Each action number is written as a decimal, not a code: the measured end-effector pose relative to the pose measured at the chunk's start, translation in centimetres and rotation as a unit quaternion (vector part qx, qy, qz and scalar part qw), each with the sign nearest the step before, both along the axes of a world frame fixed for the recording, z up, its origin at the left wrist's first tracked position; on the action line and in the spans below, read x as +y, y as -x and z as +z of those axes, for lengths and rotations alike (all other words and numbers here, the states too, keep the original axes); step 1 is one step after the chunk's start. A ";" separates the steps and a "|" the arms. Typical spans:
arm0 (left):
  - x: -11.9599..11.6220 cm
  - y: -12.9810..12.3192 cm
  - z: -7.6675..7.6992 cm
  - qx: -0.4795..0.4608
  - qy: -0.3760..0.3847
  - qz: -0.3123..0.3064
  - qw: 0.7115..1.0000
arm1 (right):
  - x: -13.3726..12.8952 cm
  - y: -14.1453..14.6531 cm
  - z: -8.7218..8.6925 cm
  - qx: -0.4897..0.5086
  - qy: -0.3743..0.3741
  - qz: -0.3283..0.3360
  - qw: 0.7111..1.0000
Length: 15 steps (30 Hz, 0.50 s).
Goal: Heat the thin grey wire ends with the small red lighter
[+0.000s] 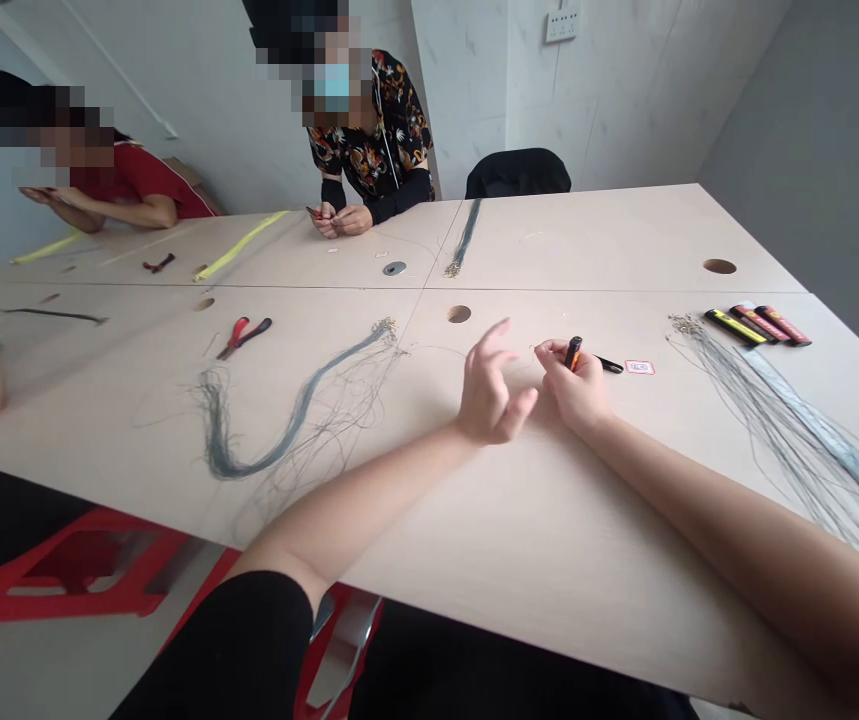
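Observation:
My left hand [490, 385] is raised just above the pale wooden table [549, 560], its fingers spread and holding nothing. Close to its right, my right hand [573, 388] grips small black-and-orange pliers [573, 352], with a black end [609, 365] sticking out to the right. A long bundle of thin grey wires [286, 420] with gold-coloured ends lies left of my hands. A similar bundle [774, 415] lies on the right, beside a flat metal ruler [811, 435]. Red-handled pliers [243, 337] rest further left.
Several black, red and yellow packets [757, 324] lie at the right. A small label [640, 367] sits near my right hand. Two co-workers [369, 140] sit across the table with more wire and tools. The table has round holes [459, 314]. Red stools [76, 570] stand below its near edge.

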<state>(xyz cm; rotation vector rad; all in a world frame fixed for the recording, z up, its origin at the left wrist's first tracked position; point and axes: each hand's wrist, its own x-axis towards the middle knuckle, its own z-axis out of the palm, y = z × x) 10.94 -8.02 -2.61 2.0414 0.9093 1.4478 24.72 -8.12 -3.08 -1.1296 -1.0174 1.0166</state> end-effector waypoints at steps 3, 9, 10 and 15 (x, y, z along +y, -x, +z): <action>-0.9 -0.1 0.5 0.114 -0.063 -0.185 0.974 | 0.3 -0.4 0.4 0.015 0.007 -0.042 0.999; -1.0 -0.2 0.4 0.227 -0.086 -0.346 0.906 | 1.3 -2.7 3.6 0.051 -0.040 -0.100 0.993; -0.9 -0.2 0.2 0.238 -0.094 -0.336 0.906 | 1.4 -3.2 4.7 0.049 -0.054 -0.104 0.992; -0.2 0.0 -0.4 0.347 -0.078 -0.296 0.887 | 0.5 -5.2 11.4 0.062 -0.087 -0.174 0.979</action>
